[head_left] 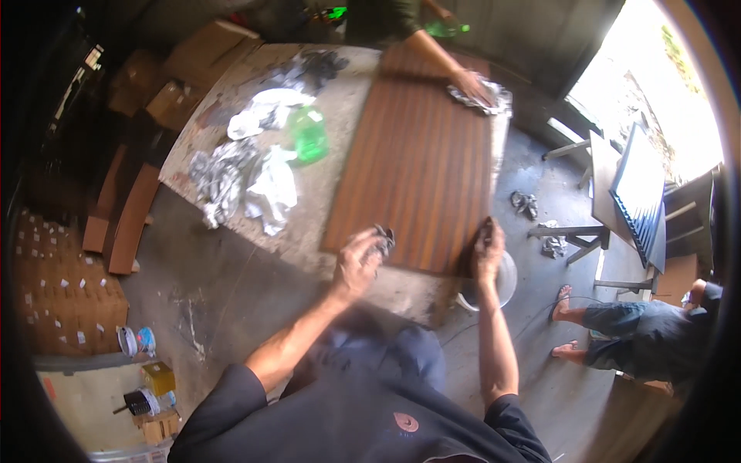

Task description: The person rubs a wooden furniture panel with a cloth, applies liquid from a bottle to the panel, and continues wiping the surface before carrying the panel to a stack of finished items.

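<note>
A brown striped rectangular panel (421, 154) is flanked by a green plastic bottle (309, 135), left, and a round whitish bucket (507, 283), near right.

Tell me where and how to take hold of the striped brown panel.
The panel is probably best gripped by both long edges, coming from its near end: it lies flat and broad, with that short end closest to the camera.

Striped brn board (417, 162): 1.
L hand (357, 262) + R hand (487, 251), board's near end: 2.
Dk rag (384, 241) in L hand, by board: 1.
Co-wkr's hand (472, 85), board's far R: 1.
Grn jug (309, 135), L of board: 1.
Wht bucket (507, 282), board's near R corner: 1.
Flr cloths (525, 204), R of board: 2.
Cloth heap (224, 174), L of board: 1, pcs unclear.
Dk slatted panel (637, 193), well R of board: 1.
</note>
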### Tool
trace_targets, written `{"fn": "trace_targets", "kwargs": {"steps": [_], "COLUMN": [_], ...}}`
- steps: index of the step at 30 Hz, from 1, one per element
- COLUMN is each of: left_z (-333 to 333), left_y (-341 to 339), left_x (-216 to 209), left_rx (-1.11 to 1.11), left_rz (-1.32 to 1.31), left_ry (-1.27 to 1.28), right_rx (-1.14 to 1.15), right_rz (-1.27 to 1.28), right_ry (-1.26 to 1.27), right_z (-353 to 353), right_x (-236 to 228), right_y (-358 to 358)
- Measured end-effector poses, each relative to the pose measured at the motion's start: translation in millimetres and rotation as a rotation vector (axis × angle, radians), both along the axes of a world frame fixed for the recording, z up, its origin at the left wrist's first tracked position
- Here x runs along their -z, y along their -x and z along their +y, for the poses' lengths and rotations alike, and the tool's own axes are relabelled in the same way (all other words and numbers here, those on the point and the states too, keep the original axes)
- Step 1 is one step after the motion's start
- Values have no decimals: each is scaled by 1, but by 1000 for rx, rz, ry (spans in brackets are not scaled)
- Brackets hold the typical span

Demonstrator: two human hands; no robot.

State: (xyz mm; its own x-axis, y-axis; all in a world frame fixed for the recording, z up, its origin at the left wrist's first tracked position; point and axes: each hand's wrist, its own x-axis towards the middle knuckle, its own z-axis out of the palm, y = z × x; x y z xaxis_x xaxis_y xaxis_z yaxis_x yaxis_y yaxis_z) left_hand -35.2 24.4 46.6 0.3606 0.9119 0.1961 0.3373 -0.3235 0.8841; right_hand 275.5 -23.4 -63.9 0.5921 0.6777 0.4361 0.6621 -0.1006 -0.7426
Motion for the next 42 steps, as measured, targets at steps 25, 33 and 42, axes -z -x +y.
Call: {"fn": "trace_targets", "kwargs": {"steps": [25,33,42], "left_z": [248,298,313], "left_y": [267,230,120], "left_x": [-20,-30,7], "left_rx": [-282,64,372], "left_rz": [566,841,105], "left_ry": [-234,-31,43], "right_rx": [-832,-143,401], "right_rz": [-68,1115,1367], "right_ry": [325,224,-764], "right_z": [181,-13,-136], "right_x": [-58,-122,-57], "right_y": [415,295,262]}}
